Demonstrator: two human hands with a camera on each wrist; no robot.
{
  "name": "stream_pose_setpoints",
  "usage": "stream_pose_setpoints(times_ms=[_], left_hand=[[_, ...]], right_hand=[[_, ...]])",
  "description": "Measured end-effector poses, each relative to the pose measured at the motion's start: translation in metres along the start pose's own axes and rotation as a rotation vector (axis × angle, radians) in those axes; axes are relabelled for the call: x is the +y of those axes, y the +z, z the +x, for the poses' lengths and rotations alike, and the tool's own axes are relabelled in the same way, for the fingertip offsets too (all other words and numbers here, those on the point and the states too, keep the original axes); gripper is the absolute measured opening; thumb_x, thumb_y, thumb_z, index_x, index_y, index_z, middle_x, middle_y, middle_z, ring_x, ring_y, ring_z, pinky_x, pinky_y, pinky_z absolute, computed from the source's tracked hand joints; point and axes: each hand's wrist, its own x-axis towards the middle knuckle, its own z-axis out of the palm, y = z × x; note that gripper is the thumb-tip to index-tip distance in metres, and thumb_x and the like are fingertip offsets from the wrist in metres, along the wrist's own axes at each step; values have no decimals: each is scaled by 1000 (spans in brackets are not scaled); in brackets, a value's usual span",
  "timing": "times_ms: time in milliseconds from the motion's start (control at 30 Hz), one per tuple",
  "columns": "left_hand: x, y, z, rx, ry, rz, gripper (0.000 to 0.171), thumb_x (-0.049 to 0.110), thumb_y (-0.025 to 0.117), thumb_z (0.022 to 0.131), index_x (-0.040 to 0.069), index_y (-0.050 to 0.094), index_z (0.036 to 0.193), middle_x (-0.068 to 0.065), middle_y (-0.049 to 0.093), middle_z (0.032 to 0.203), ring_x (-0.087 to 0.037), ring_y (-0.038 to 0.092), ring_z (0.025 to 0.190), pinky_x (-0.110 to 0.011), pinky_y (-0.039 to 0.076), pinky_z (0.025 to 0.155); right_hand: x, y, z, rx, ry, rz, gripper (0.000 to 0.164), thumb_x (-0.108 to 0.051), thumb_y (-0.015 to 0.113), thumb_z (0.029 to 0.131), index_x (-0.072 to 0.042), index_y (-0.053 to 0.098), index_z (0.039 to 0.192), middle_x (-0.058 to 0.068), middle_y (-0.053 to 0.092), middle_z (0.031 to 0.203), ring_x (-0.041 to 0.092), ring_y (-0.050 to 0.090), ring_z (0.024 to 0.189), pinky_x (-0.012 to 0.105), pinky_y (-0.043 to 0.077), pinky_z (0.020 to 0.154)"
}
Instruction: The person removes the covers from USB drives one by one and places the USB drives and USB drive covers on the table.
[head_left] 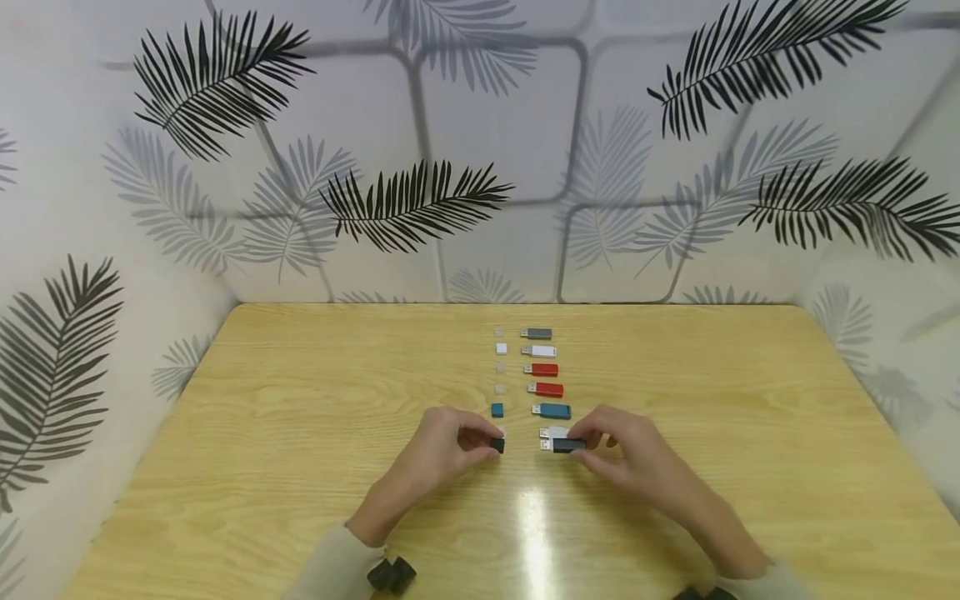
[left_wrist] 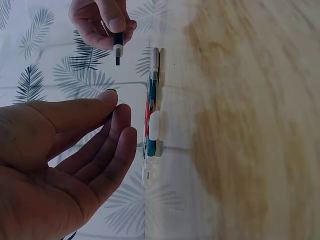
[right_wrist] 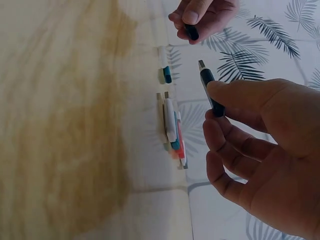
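Observation:
My left hand (head_left: 448,446) pinches a small black cap (head_left: 498,445) between thumb and fingertips; in the left wrist view those fingers mostly hide it, but the right wrist view shows the cap (right_wrist: 191,32) more plainly. Between thumb and fingers, my right hand (head_left: 628,447) holds a black USB stick (head_left: 567,446), its bare metal plug pointing left toward the cap. Cap and stick are apart, both held above the table. Just beyond the black stick lies a white USB stick (head_left: 557,432), partly covered from the head view. A white cap (head_left: 503,432) shows slightly behind the black cap.
On the wooden table (head_left: 262,467), uncapped USB sticks form a column: blue (head_left: 555,411), two red (head_left: 550,390), white (head_left: 543,352) and grey (head_left: 539,333). Left of them runs a column of caps, including a blue cap (head_left: 497,410), a white cap (head_left: 501,348) and clear ones. Leaf-patterned covering stands behind.

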Motion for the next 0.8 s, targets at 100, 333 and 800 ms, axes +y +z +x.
stream_pose_setpoints(times_ms=[100,333,800], left_hand=[[-1,1,0,1,8,28,15,-1,81,86,4,80,100,-6,77,94,-10,69,79,-19,57,69],[-1,8,0,10,1,103,10,1,82,87,6,79,96,0,74,89,-6,64,74,-19,55,67],[-3,17,-2,-47,-65,122,10,1,84,83,7,77,88,7,67,79,-5,59,68,-21,52,62]], right_hand=[[0,3,-1,-13,38,-5,24,2,83,83,-13,73,99,-9,70,93,4,62,80,31,58,70],[1,8,-4,-61,142,-24,20,-1,82,85,-13,73,98,-11,66,90,4,60,80,28,56,70],[-1,10,-3,-150,196,-36,14,-8,83,86,-14,74,95,-10,64,87,9,58,77,25,52,68]])
